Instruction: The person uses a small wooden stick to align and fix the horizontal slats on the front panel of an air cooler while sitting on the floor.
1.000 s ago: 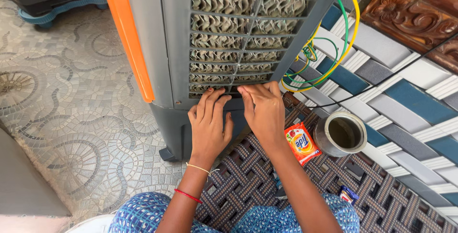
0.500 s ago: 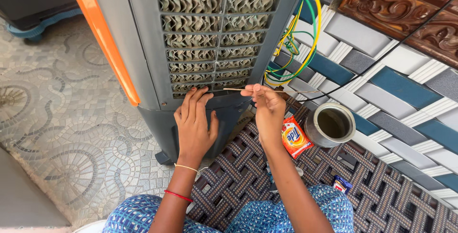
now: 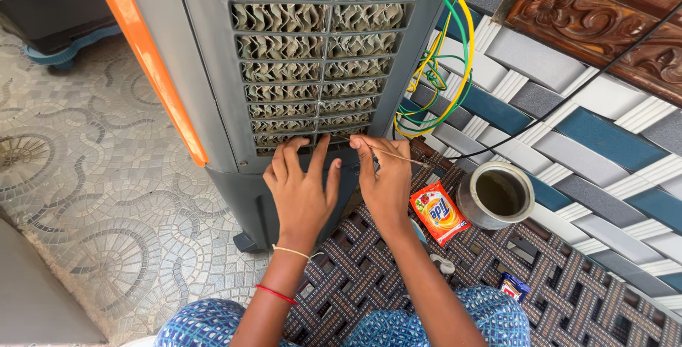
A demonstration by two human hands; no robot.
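Observation:
A tall grey air cooler [image 3: 213, 70] with an orange side strip stands in front of me, its rear grille [image 3: 312, 56] showing brownish honeycomb pads. My left hand [image 3: 302, 191] rests flat with spread fingers on the grey panel just below the grille. My right hand [image 3: 387, 180] is beside it, pinching a thin stick [image 3: 401, 156] that reaches from the grille's bottom edge out to the right. Both forearms come up from the bottom of the view, the left wrist wearing thread bands.
A small orange detergent sachet [image 3: 439, 212] and a metal pot [image 3: 497, 194] sit on a woven mat [image 3: 568, 283] at right. Green and yellow wires [image 3: 455, 56] hang by the cooler against a tiled wall. Patterned floor tiles [image 3: 92, 176] spread to the left.
My right hand has come down from the grille's lower edge, still pinching the thin stick. My left hand has shifted slightly with fingers spread on the panel. The view has tilted a little.

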